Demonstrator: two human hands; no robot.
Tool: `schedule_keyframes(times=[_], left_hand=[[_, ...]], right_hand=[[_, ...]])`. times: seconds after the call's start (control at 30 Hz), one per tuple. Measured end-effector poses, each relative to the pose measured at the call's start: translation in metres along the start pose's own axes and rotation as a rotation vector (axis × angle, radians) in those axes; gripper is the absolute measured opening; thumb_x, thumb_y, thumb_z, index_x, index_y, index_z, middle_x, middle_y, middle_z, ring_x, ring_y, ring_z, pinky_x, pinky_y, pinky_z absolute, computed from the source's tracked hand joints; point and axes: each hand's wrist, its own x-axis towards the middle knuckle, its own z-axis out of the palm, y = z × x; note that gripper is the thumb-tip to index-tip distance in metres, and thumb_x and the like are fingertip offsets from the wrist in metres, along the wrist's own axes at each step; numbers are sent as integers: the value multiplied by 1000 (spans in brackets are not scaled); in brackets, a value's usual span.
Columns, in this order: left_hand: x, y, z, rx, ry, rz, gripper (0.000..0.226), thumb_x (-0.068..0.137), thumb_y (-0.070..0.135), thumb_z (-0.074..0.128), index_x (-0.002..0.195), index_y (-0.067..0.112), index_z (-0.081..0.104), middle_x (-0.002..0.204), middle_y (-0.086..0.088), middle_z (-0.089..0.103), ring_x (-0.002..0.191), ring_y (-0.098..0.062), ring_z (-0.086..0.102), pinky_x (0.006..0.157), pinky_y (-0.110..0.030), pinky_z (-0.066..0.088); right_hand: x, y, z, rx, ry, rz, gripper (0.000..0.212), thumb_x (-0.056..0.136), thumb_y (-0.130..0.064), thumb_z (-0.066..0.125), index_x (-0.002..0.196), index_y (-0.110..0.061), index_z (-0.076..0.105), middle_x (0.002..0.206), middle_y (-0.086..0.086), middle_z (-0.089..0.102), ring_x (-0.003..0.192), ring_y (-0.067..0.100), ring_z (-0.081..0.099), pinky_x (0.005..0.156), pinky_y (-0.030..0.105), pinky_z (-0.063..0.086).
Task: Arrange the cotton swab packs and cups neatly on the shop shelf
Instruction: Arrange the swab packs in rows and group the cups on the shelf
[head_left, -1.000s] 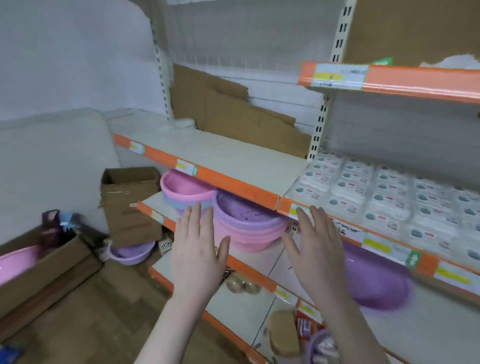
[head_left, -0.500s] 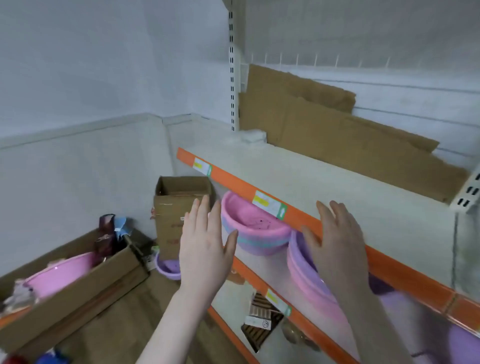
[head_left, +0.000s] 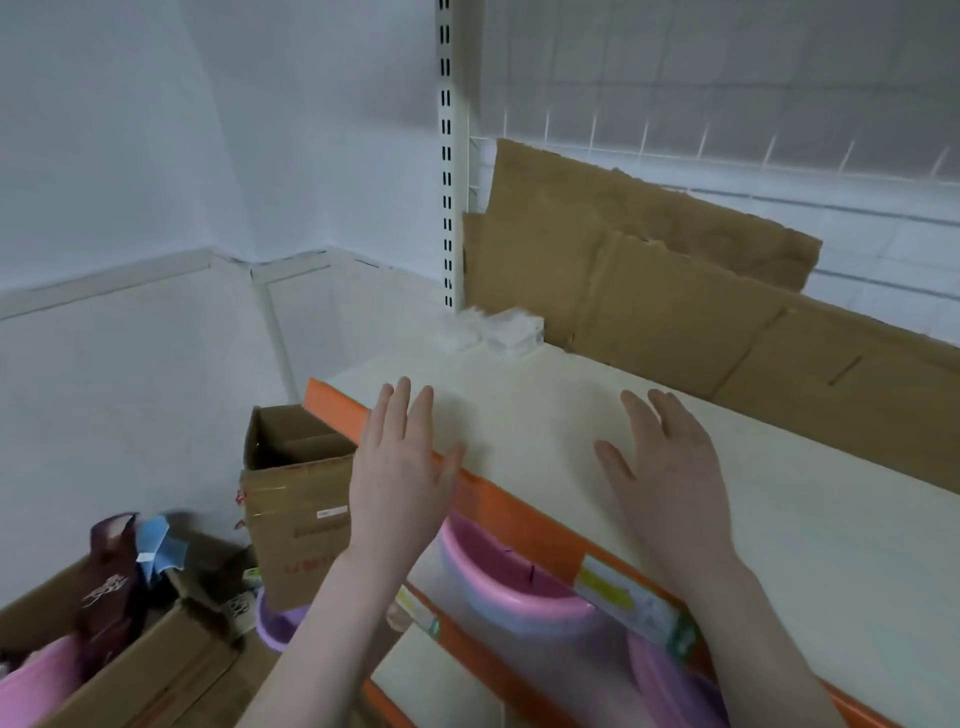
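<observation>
A: Head view, item one: the hands?

B: Left hand (head_left: 400, 467) and right hand (head_left: 670, 478), both flat-fingered, holding nothing, raised over the front edge of the shelf (head_left: 545, 415).

A: Item two: the cotton swab packs?

B: Clear cotton swab packs (head_left: 493, 330) lay at the shelf's back left corner, beside the upright (head_left: 447, 156) and against the cardboard (head_left: 649, 291). Their long axis could not be told.

A: Bearing?

B: Ahead of both hands, between them in line; the left looked slightly nearer. No cups seen.

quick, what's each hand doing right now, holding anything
Left hand: open, fingers straight, holding nothing.
Right hand: open, fingers spread, holding nothing.
</observation>
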Motion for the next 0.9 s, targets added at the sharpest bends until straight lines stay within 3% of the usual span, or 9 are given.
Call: schedule_keyframes(times=[0.2, 0.33, 0.47, 0.77, 0.9], left_hand=[[80, -56, 48, -105, -136, 84, 61, 88, 33, 62, 136, -1, 45, 144, -22, 38, 136, -38, 31, 111, -48, 27], [138, -87, 76, -141, -280, 179, 66, 94, 43, 47, 146, 9, 27, 156, -11, 17, 145, -25, 11, 116, -37, 12], [182, -105, 101, -137, -403, 281, 66, 95, 47, 40, 149, 16, 17, 158, -5, 5, 145, -20, 1, 117, -35, 6], [211, -119, 136, -78, -546, 425, 67, 96, 51, 32, 150, 19, 8, 159, 0, 3, 145, -15, 1, 116, -33, 3], [207, -118, 128, 18, -477, 501, 66, 97, 52, 28, 150, 18, 10, 158, -3, 11, 144, -18, 11, 116, -34, 9]], right_hand=[[33, -21, 43, -101, -31, 113, 48, 75, -17, 77, 115, 3, 59, 113, 31, 58, 103, 46, 57, 90, 52, 46], [58, -37, 68, -167, -24, 185, 50, 73, -16, 78, 115, 3, 59, 113, 30, 58, 100, 46, 58, 87, 52, 47], [78, -51, 90, -240, -39, 224, 47, 72, -17, 79, 111, 3, 60, 105, 28, 60, 95, 44, 60, 83, 49, 50], [123, -56, 132, -237, -176, 144, 47, 71, -15, 79, 112, 0, 61, 101, 20, 62, 86, 39, 62, 79, 42, 51], [140, -52, 144, -147, -319, 137, 47, 84, -13, 64, 129, -6, 52, 122, 14, 56, 107, 35, 55, 91, 36, 42]])
